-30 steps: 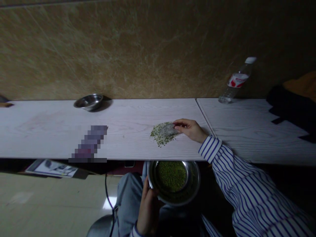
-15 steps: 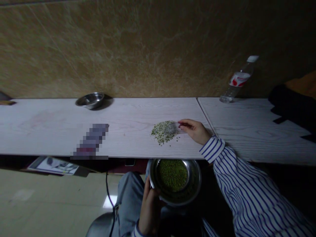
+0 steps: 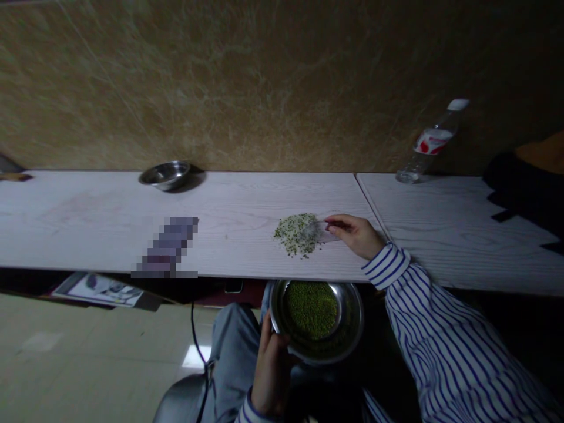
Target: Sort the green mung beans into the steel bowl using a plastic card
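Observation:
My right hand (image 3: 355,234) is closed, its fingertips pinching a small grey, see-through piece (image 3: 309,231) whose kind I cannot make out. That piece lies over the right part of a patch of green beans and pale grains (image 3: 288,230) spread on the white wood-grain table (image 3: 238,235). Below the table's front edge, my left hand (image 3: 271,364) grips the left side of a steel bowl (image 3: 350,341). Many green beans (image 3: 312,308) cover the bowl's bottom. The left fingertips are partly hidden under the rim.
A smaller steel bowl (image 3: 165,175) rests by the wall, left of the beans. Nearer the front edge is a blurred-out purple item (image 3: 170,247). A clear bottle (image 3: 432,141) stands at the back right, beside dark cloth (image 3: 506,176). Under the table hangs a black cable (image 3: 194,335).
My right hand has drawn the grey piece a little to the right across the grains, uncovering more of them. My left hand keeps its grip on the bowl. The view has shifted slightly.

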`<state>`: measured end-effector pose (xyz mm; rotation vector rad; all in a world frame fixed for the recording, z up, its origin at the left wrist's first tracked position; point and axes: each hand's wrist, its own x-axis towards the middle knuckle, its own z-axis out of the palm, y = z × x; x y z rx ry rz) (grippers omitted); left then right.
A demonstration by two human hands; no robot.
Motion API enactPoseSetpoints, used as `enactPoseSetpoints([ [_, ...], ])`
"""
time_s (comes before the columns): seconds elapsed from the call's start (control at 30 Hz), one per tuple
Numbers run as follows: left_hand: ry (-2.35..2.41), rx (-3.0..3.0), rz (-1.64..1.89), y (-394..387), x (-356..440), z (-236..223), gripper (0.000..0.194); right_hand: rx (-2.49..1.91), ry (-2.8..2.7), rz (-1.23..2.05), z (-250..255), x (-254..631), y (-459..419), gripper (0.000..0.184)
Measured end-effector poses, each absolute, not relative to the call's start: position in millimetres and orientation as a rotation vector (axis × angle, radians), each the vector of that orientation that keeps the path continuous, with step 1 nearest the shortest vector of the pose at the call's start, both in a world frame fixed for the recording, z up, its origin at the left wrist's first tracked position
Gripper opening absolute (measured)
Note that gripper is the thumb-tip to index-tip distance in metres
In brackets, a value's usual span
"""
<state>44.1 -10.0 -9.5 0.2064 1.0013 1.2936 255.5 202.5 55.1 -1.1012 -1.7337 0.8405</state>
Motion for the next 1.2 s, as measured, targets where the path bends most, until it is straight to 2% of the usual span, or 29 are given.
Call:
enactPoseSetpoints([
  [0.27,1.001,0.203,1.305,-11,43,-13,0.065,-1.132,-1.716,0.816,56,255,201,0.028],
  [0.63,1.005,0.163,1.305,-7,46,-11,0.058,-1.156,-1.756,0.799,58,257,190,0.026],
  [0.87,1.045,0.128,1.309,-7,44,-9,0.056,-1.267,-1.511,0.671,53,285,177,0.032],
  [1.2,1.02,0.133,1.302,-6,43,-13,0.059,-1.331,-1.501,0.699,49,294,172,0.033],
])
